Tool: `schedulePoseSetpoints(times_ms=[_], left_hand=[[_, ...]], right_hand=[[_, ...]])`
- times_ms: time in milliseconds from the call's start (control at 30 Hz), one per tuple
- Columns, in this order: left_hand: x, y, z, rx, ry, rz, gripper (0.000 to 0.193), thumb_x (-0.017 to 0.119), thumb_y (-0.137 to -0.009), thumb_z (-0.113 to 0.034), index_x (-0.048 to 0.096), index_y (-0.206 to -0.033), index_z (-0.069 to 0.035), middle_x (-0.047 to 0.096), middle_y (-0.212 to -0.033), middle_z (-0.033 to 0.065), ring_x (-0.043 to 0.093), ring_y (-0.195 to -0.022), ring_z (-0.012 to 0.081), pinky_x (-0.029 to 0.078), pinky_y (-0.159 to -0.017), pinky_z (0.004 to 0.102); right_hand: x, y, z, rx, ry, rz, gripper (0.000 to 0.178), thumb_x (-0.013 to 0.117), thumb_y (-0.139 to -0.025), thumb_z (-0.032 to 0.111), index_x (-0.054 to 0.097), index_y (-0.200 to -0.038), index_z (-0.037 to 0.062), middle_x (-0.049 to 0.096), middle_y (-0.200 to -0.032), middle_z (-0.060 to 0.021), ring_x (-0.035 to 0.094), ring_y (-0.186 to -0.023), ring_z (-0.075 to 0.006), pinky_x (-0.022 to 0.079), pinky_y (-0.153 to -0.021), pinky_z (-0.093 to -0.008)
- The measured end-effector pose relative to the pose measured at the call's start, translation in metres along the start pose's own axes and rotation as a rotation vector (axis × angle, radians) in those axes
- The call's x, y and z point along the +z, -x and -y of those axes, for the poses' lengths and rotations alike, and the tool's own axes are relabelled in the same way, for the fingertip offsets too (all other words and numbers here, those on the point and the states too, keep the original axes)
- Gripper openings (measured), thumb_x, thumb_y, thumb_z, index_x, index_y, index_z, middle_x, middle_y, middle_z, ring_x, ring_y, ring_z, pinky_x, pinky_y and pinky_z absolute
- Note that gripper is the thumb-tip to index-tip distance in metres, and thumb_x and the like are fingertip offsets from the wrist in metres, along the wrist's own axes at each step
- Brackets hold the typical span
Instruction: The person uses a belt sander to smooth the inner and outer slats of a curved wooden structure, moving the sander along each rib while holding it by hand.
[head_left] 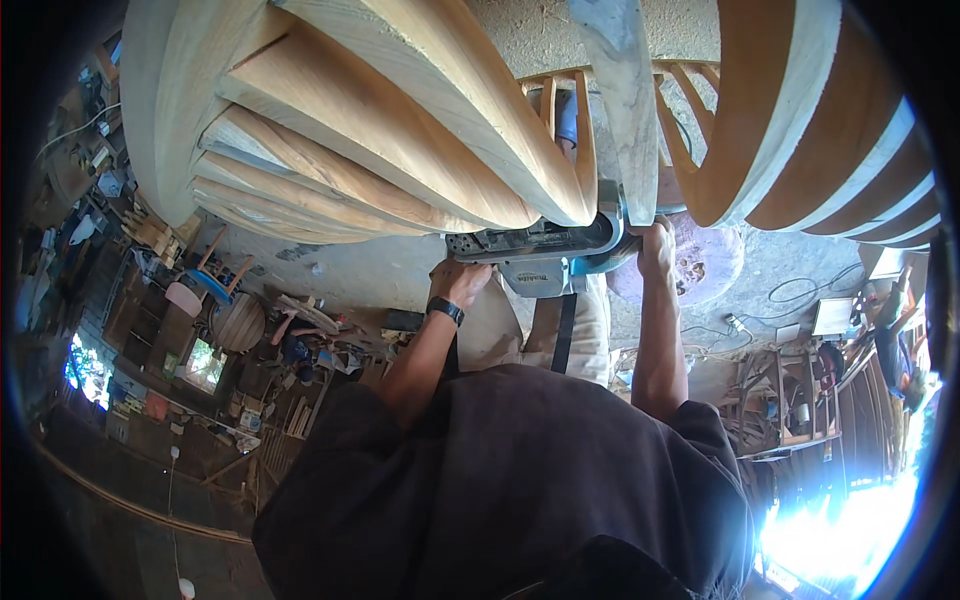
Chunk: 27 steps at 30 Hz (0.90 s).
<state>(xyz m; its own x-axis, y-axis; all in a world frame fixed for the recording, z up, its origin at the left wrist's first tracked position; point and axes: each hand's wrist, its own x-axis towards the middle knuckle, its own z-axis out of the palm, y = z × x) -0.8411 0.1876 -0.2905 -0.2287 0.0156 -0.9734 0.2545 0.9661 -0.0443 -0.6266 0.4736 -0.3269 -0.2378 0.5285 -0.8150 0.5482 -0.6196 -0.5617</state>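
A belt sander (535, 278), dark with a teal-grey body, is held crosswise in front of my waist. My left hand (465, 280), below a black wristwatch, is closed on its left end. My right hand (655, 246) grips its right end, with the fingers partly hidden. The sander's far side meets the near ends of the curved wooden slats (400, 130) of a large ribbed wooden piece. Whether its belt touches the wood I cannot tell. A paler upright slat (625, 100) comes down just beside my right hand.
More curved slats (830, 120) spread to the right. A round purplish disc (705, 262) lies on the concrete floor (350, 268), near a loose cable (815, 285). A blue stool (215, 280) and a cluttered workshop lie left; wooden racks (800, 400) and other people are farther off.
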Motion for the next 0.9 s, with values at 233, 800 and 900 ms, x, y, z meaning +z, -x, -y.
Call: schedulePoseSetpoints(times_ms=[233, 800, 900], left_hand=[[0.016, 0.01, 0.022, 0.17, 0.407, -0.157, 0.036, 0.06, -0.091, -0.03, 0.065, -0.117, -0.005, 0.069, -0.114, 0.0126, 0.065, -0.102, 0.0265, 0.052, -0.085, 0.0378], [-0.058, 0.1, -0.024, 0.243, 1.141, 0.001, 0.039, 0.051, -0.083, 0.002, 0.06, -0.121, 0.002, 0.068, -0.116, 0.0169, 0.062, -0.11, 0.0219, 0.046, -0.098, 0.0362], [-0.049, 0.089, 0.008, 0.306, 0.757, -0.083, 0.031, 0.052, -0.089, -0.012, 0.063, -0.113, 0.003, 0.069, -0.107, 0.0208, 0.065, -0.103, 0.0257, 0.048, -0.091, 0.0356]], right_hand=[[-0.013, 0.03, -0.001, -0.059, -0.046, 0.061, 0.012, 0.065, -0.075, 0.005, 0.065, -0.087, 0.003, 0.065, -0.08, -0.0144, 0.063, -0.066, -0.0249, 0.048, -0.06, -0.0343], [-0.01, 0.104, 0.124, 0.241, -0.595, 0.059, 0.036, 0.061, -0.08, 0.008, 0.058, -0.113, -0.0058, 0.062, -0.093, -0.01, 0.062, -0.084, -0.0206, 0.053, -0.079, -0.0362], [0.0, 0.113, 0.129, 0.229, -0.618, 0.063, 0.039, 0.06, -0.079, 0.004, 0.056, -0.116, -0.0074, 0.061, -0.095, -0.0114, 0.062, -0.086, -0.0219, 0.053, -0.079, -0.0374]])
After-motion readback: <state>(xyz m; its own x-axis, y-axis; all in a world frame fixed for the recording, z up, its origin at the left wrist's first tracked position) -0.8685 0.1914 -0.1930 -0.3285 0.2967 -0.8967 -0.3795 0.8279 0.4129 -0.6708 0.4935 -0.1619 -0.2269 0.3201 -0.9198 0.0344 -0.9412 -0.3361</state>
